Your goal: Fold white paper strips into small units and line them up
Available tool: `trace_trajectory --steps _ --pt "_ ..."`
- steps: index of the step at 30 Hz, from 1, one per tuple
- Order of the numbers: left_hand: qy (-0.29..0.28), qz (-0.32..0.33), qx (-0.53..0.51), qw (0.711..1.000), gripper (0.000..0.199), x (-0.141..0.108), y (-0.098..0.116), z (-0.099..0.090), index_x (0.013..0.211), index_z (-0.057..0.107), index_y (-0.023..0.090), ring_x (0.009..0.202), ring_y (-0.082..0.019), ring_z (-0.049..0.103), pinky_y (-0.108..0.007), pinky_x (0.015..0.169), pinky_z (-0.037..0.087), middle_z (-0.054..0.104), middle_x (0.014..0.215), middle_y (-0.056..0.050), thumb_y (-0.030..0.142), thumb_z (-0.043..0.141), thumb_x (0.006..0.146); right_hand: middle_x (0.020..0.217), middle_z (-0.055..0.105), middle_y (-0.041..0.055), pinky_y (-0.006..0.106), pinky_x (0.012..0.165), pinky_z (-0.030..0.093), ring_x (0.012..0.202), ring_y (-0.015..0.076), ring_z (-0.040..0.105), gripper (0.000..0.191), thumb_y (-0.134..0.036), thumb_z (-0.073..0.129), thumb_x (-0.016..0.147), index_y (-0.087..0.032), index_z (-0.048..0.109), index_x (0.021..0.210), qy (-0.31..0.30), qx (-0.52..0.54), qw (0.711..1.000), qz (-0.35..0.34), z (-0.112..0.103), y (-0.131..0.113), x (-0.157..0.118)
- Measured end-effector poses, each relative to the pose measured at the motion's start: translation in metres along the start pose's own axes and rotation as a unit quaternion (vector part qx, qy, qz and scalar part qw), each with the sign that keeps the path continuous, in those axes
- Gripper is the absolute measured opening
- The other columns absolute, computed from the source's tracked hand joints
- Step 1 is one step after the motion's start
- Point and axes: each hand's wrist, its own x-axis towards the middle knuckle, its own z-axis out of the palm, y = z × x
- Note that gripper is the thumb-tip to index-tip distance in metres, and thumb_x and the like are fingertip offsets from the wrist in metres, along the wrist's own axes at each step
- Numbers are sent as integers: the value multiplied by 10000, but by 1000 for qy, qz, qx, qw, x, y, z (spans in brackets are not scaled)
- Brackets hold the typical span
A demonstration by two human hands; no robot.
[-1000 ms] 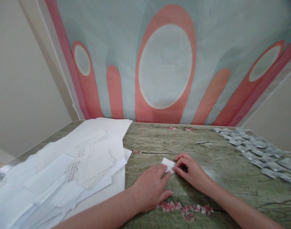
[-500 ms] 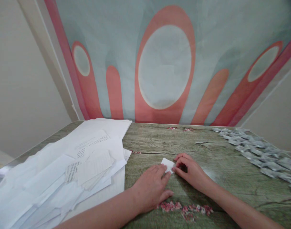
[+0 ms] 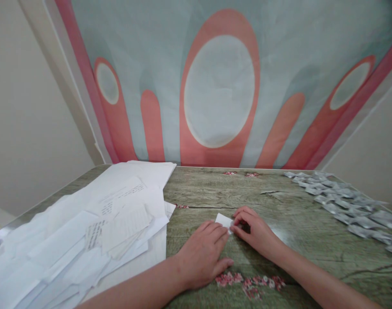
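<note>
A small white piece of paper (image 3: 224, 219) lies on the wood-patterned table between my two hands. My left hand (image 3: 204, 253) rests on the table with its palm down, its fingertips over the paper's lower left part and its thumb held apart. At the paper's right edge, my right hand (image 3: 254, 229) has its thumb and index finger pinched together on it. The part of the paper beneath my fingers is hidden.
A wide heap of white sheets and paper pieces (image 3: 125, 227), some printed, covers the table's left side. Rows of small silvery-grey twisted pieces (image 3: 353, 206) lie at the right. Behind the wooden table (image 3: 196, 184) stands a grey-and-red patterned backdrop (image 3: 221, 90).
The fingers of my left hand have come closer together and cover more of the paper's lower edge. My right hand has barely moved. The whole view has shifted slightly.
</note>
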Motion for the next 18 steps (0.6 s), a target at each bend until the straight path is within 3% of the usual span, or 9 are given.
trace_trajectory --steps 10,18 --pt "-18 12 8 1000 525 2 1 -4 1243 451 109 1151 -246 397 -385 1059 197 520 1215 -90 465 460 858 933 537 47 336 808 413 910 193 507 34 -180 573 763 -196 555 787 22 -35 999 -11 2 -2 -3" --pt "-24 3 -1 1000 542 3 4 -7 1280 413 124 1149 -242 397 -386 1056 204 508 1234 -83 458 464 856 1130 497 96 428 913 348 1081 255 429 303 -288 558 767 -199 509 1052 30 -158 987 4 0 -7 -5"
